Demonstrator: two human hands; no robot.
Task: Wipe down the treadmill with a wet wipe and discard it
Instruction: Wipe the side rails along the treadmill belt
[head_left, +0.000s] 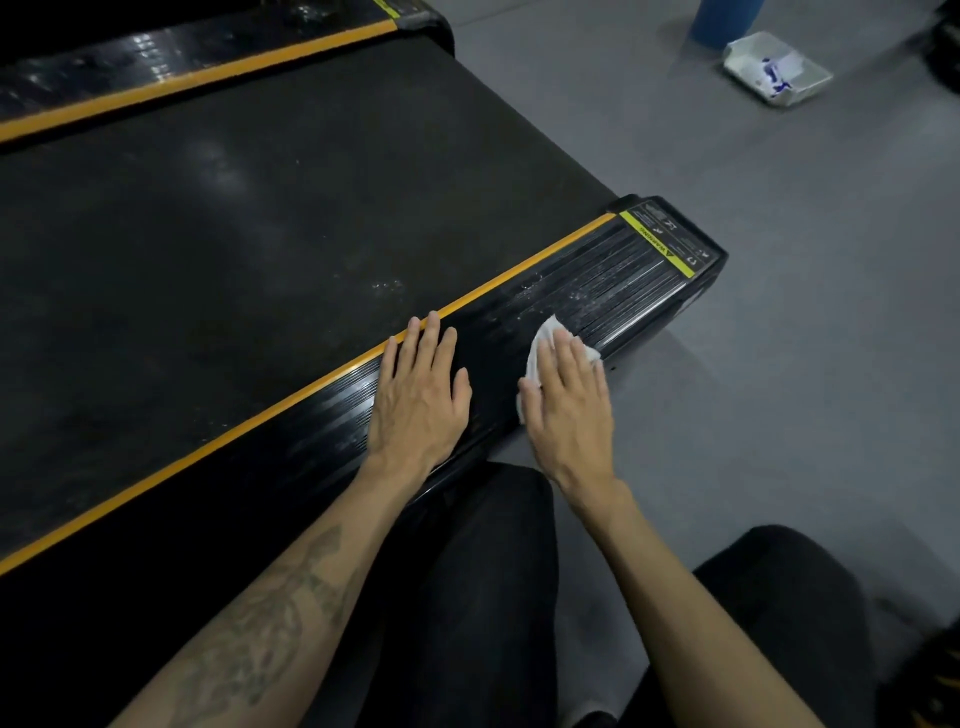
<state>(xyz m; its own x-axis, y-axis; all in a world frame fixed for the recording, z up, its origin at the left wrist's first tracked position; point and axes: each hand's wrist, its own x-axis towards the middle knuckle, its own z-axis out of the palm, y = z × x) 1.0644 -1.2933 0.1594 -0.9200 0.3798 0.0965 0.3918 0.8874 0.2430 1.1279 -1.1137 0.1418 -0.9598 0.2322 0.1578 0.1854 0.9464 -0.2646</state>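
**2 hands down on the near rail**

Far left, your belt (249, 218) runs dark and wide, an orange stripe (291, 402) edging it. Just right of that stripe is the ribbed black side rail (597, 291) of the treadmill (130, 93), glistening with wet streaks. Your left hand (423, 395) lies flat on it, fingers straight and together, tips reaching the stripe, holding nothing. Just beside it, your right hand (569, 402) presses the white wipe (543, 338) onto the rail with fingers straight; the wipe peeks out ahead of the fingertips and by the thumb. Further right, a yellow warning label (667, 241) caps the rail's end. Beyond, on the grey floor (779, 364), a white tray (779, 70) sits near a blue post (724, 21), well apart from you.
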